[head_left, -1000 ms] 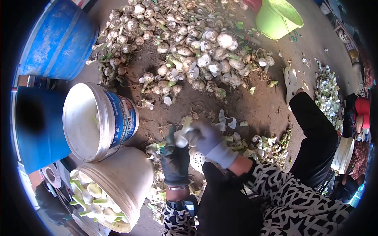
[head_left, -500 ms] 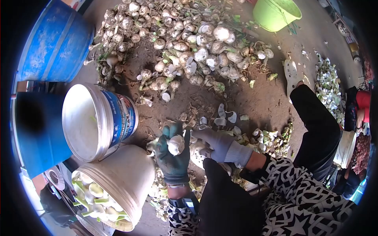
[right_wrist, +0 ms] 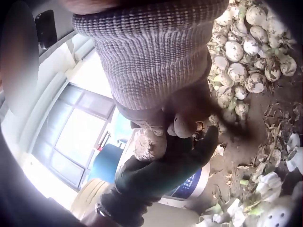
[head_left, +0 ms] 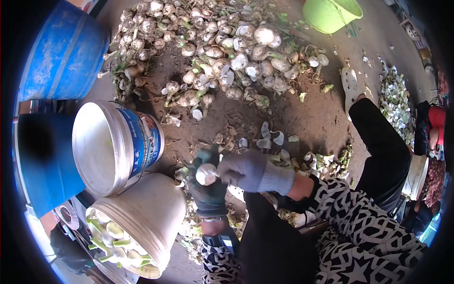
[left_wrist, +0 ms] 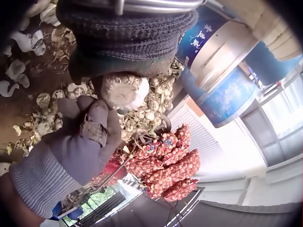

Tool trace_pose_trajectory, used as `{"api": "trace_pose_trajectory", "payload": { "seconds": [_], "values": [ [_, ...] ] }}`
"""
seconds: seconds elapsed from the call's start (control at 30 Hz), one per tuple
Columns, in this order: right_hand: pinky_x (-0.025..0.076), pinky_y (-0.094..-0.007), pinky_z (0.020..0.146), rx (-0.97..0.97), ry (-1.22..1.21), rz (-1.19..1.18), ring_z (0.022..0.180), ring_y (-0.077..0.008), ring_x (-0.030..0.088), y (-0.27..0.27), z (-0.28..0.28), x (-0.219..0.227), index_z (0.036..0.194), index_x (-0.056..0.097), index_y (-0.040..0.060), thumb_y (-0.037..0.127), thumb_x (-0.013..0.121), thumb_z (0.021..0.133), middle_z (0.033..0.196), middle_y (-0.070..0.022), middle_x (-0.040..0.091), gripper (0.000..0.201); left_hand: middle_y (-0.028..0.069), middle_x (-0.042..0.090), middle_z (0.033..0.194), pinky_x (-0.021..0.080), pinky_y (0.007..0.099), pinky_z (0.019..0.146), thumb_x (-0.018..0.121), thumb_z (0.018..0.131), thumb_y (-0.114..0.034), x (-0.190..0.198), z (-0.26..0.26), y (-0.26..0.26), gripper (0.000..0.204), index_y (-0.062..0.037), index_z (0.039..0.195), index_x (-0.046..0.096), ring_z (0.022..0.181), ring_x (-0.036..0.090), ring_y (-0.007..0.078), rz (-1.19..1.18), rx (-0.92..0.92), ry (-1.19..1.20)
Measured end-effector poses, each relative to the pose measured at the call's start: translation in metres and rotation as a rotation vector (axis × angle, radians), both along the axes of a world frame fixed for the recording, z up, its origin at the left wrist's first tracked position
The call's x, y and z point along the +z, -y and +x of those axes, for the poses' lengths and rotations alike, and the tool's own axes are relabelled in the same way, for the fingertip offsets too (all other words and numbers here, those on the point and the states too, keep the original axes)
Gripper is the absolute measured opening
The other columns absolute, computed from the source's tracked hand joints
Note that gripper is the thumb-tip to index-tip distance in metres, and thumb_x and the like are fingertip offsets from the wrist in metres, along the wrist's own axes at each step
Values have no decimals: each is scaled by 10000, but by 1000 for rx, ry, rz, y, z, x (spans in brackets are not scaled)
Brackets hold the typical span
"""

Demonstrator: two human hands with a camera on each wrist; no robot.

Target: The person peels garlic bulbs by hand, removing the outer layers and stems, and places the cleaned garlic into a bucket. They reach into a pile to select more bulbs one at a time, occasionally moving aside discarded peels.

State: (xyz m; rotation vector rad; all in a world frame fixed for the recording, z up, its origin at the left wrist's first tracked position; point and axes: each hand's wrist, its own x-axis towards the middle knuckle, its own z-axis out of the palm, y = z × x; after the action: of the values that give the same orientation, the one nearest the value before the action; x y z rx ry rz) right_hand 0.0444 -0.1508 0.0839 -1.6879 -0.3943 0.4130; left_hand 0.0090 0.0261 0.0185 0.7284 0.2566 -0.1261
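Note:
A white garlic bulb lies in my left hand, which wears a dark green glove and curls round it. My right hand, in a grey glove, has its curled fingers at the bulb's right side. The left wrist view shows the root end of the bulb facing out, with the grey-gloved fingers touching its lower edge. In the right wrist view the bulb sits between the dark glove and the grey one.
Behind the hands lies a large heap of garlic bulbs. An upright-labelled white bucket and a tilted bucket holding trimmed bulbs stand at the left. Peelings are scattered right of the hands; a green bucket is at the back.
The bulb, earlier blurred between both hands with a stem piece above it, then lay in the opened left palm. Now the right hand has moved left onto it, and the left fingers curl more.

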Motion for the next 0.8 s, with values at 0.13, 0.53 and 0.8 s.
{"api": "trace_pose_trajectory", "payload": {
  "seconds": [0.13,0.53,0.8],
  "values": [
    [513,-292,642,236,-64,178,685,-160,647,2,-27,9,945,634,102,39,654,816,787,-59,649,145,128,584,1304,335,435,1111,452,978,-307,-2,13,-1,364,-148,1287,563,1320,443,249,-328,-18,73],
    [510,-383,615,25,230,-265,693,-266,657,-19,-2,1,1065,648,113,256,636,865,777,-88,675,246,128,594,1266,420,429,1026,402,991,-235,-5,8,-3,341,-17,1199,561,1192,539,278,-356,-32,148],
    [512,-335,595,-35,-325,95,627,-181,637,21,-9,-7,913,649,40,389,630,903,656,-25,624,349,105,645,1156,427,454,1032,557,941,-186,9,22,4,223,-65,1116,621,1132,577,247,-404,128,-306]
  ]
}}
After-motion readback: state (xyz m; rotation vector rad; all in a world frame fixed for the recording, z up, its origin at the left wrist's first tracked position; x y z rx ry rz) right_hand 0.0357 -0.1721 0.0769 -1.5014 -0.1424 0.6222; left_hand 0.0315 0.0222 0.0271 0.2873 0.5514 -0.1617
